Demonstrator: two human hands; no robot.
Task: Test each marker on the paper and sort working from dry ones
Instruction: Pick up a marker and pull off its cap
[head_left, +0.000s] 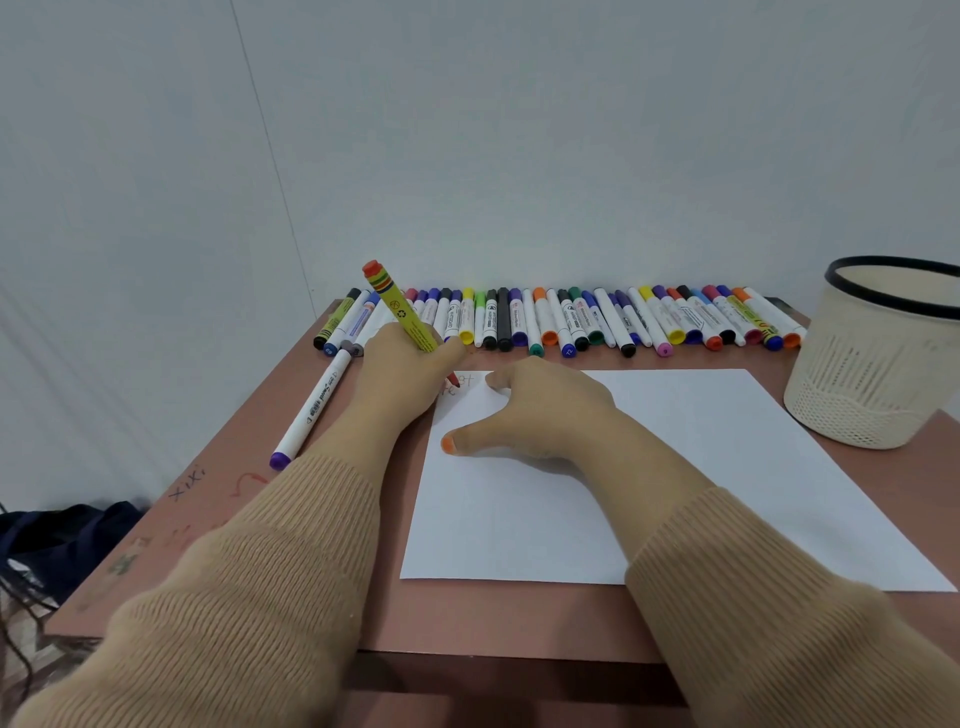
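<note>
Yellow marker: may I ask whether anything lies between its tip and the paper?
Nothing visible: the left hand holds the yellow marker with its red tip at the paper; the right hand rests alongside.

The brown table (467, 613) bears a paper sheet (675, 467), a row of markers (571, 322), a lone purple-capped marker (311, 410) and a basket (872, 364).

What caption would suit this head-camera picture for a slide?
Left hand tries a yellow marker on paper steadied by the right hand, markers lined up behind.

L hand (400, 374) grips marker (400, 309), tip down | R hand (545, 410) flat, fingers spread, palm down
</note>
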